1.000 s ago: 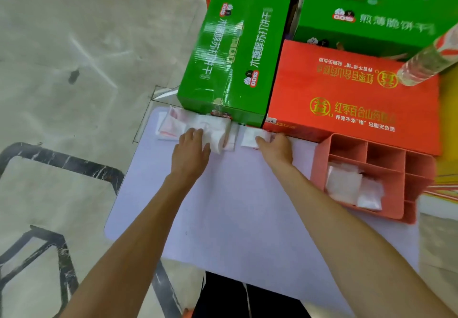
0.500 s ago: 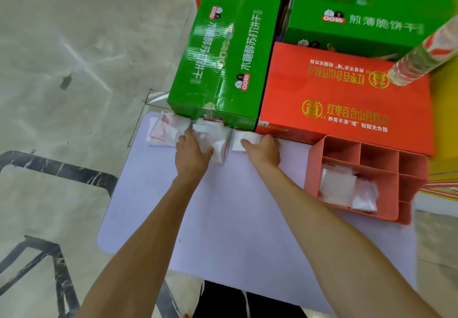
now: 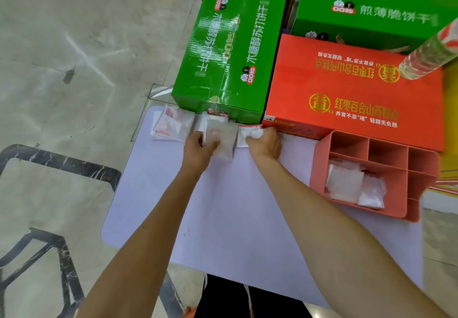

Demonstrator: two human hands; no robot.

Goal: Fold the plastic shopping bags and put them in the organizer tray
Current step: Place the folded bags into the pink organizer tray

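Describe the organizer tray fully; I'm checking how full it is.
The organizer tray is salmon-pink plastic with upright dividers, sitting flat at the table's right edge against the red box. Its large near compartment holds folded white bags; the smaller far and right compartments look empty. Neither hand touches it.

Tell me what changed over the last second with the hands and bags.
The left hand went from lying flat on the middle folded bag to gripping its edge. The right hand curled onto the small bag. The organizer tray and its folded bags stayed put.
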